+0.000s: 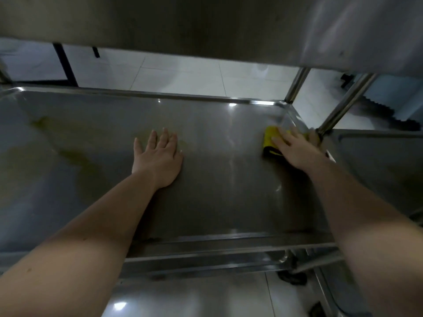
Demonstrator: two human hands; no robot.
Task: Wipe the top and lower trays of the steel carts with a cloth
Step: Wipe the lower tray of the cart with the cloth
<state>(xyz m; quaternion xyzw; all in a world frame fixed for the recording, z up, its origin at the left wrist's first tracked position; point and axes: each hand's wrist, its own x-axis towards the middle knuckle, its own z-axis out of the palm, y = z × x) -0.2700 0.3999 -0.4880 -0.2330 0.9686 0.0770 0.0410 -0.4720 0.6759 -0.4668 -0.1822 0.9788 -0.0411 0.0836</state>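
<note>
1. The right hand (295, 149) lies flat with its fingers extended on a yellow cloth (271, 138) and presses it onto the steel. It does not curl round the cloth.
2. The cloth sits in the far right corner of the lower tray (217, 191), at about 2 o'clock from the tray's middle and close to the raised rim.
3. The left hand (160, 159) is spread open, palm down, on bare steel near the tray's middle. It holds nothing and appears to serve as a brace.
4. Risks, as I judge them:
   - The cloth is only pressed, not gripped, so a fast stroke could slide the hand off it.
   - Knuckles could strike the upright post (343, 106), which stands at 1 o'clock from the cloth.
   - The bracing palm may leave marks on the steel.
5. Yellowish smears (75, 156) lie at 9 o'clock, well apart from the cloth. They look unwiped.
6. The upper tray (160, 21) hangs overhead at 12 o'clock and limits headroom.
7. A second cart's tray (377, 152) stands just beside, at 3 o'clock.
8. A pale tiled floor (183, 74) shows beyond the far rim.
</note>
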